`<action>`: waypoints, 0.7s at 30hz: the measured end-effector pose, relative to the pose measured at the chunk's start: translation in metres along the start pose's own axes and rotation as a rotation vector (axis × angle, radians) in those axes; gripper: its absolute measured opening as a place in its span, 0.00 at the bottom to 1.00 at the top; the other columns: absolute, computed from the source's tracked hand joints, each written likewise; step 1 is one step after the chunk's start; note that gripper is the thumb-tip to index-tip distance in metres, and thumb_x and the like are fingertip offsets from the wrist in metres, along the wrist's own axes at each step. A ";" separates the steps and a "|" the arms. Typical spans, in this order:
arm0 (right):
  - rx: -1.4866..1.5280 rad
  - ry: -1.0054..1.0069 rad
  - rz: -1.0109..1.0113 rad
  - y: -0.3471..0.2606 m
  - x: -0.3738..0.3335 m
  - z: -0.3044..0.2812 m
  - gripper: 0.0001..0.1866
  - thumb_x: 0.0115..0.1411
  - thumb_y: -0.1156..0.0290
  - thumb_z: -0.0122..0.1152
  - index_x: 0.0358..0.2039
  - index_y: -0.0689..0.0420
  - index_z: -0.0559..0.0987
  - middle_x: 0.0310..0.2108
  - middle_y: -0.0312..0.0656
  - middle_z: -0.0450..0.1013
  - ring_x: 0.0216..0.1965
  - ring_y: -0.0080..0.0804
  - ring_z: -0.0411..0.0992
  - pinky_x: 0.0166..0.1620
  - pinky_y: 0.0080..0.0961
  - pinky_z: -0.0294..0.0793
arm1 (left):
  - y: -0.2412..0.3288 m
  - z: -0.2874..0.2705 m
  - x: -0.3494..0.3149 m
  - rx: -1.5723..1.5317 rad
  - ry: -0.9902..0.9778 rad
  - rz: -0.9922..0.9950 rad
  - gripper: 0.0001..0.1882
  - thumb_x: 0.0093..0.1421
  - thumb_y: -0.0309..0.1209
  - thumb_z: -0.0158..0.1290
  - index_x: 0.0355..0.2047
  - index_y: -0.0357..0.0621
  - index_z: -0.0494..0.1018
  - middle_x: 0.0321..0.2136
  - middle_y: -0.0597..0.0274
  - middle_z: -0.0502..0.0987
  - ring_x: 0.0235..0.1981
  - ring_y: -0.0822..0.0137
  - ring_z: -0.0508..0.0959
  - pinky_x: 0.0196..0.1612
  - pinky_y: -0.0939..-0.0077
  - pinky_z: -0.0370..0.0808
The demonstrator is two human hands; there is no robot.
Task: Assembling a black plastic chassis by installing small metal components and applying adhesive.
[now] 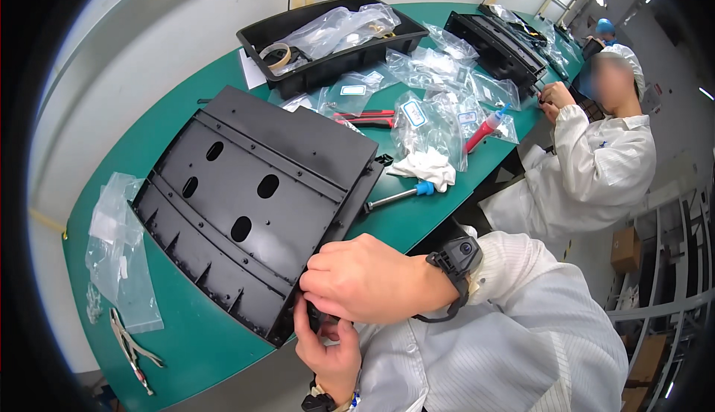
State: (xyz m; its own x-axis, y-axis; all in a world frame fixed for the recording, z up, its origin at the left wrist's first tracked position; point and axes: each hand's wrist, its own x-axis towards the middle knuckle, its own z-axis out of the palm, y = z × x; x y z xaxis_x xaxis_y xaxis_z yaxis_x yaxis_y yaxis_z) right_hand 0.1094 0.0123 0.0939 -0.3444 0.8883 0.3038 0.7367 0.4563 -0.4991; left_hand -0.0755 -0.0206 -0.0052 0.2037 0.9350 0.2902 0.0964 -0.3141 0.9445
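Observation:
A large black metal panel [231, 181] with oval holes, ribs and small studs lies tilted on the green table, close in front of me. At its near right edge, my right hand [365, 278] is closed, its curled fingertips against the panel's side. Just below it, my left hand [331, 356] is closed too, with thumb and fingers around a small dark part [322, 321] by the panel's corner. My right hand partly covers that part, so its kind is unclear. What my right fingers pinch, if anything, is hidden.
Locking pliers [132, 349] and a clear plastic bag [123, 252] lie left of the panel. Beyond it are a blue-handled screwdriver [406, 195], white cloth [424, 168], red bottle [484, 131], several bags and a black bin [335, 58]. A co-worker [596, 144] works at right.

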 end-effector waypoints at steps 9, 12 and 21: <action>0.030 0.070 -0.008 0.003 -0.003 0.005 0.07 0.59 0.68 0.70 0.34 0.56 0.80 0.30 0.36 0.73 0.34 0.37 0.77 0.29 0.35 0.78 | 0.007 -0.002 0.002 0.041 -0.032 0.023 0.41 0.62 0.32 0.64 0.71 0.25 0.61 0.34 0.52 0.85 0.22 0.70 0.81 0.27 0.79 0.75; 0.050 0.081 0.000 0.004 -0.004 0.006 0.08 0.59 0.68 0.70 0.35 0.56 0.81 0.30 0.36 0.73 0.35 0.36 0.77 0.28 0.34 0.77 | 0.010 -0.006 -0.001 0.022 -0.115 -0.055 0.40 0.69 0.32 0.58 0.75 0.27 0.56 0.45 0.48 0.83 0.37 0.67 0.84 0.38 0.75 0.81; -0.011 0.141 -0.072 0.002 -0.004 0.010 0.08 0.59 0.69 0.69 0.29 0.56 0.76 0.26 0.36 0.68 0.30 0.35 0.72 0.27 0.32 0.75 | 0.013 -0.007 -0.001 0.016 -0.116 -0.156 0.38 0.69 0.31 0.56 0.75 0.29 0.56 0.52 0.48 0.82 0.41 0.64 0.85 0.43 0.70 0.83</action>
State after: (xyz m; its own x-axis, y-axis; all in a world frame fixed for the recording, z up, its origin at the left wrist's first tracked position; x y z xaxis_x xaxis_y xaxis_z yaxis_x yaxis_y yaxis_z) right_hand 0.1065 0.0097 0.0838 -0.3120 0.8371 0.4494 0.7199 0.5170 -0.4631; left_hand -0.0810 -0.0248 0.0079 0.2963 0.9476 0.1195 0.1514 -0.1701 0.9737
